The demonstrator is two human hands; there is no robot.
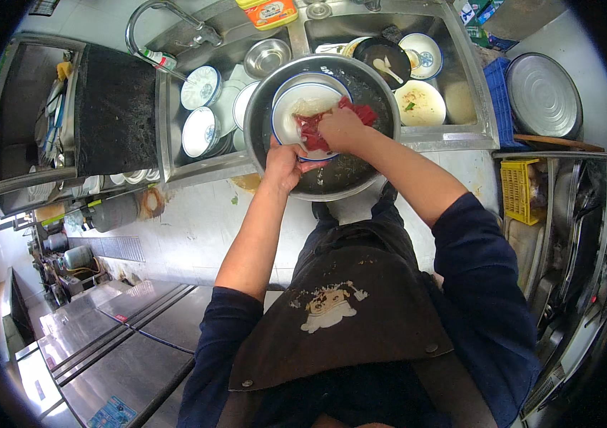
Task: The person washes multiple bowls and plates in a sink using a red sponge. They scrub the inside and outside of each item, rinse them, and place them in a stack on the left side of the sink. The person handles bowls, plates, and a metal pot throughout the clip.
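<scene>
My left hand (283,162) grips the near rim of a white bowl with a blue edge (283,116), holding it tilted over a wide metal basin (252,123). Bunched in my right hand (342,128) is a red cloth (310,134), pressed against the inside of that bowl. Another blue-rimmed bowl (311,79) shows just behind it. Water (357,174) lies in the basin, which rests across the front of a double steel sink (415,140).
Bowls (200,132) and a metal bowl (267,58) fill the left sink. The right one holds a black dish (370,61), a spoon (388,70) and a soiled bowl (420,103). A faucet (207,36) arches over at left. A blue crate (497,101) stands right.
</scene>
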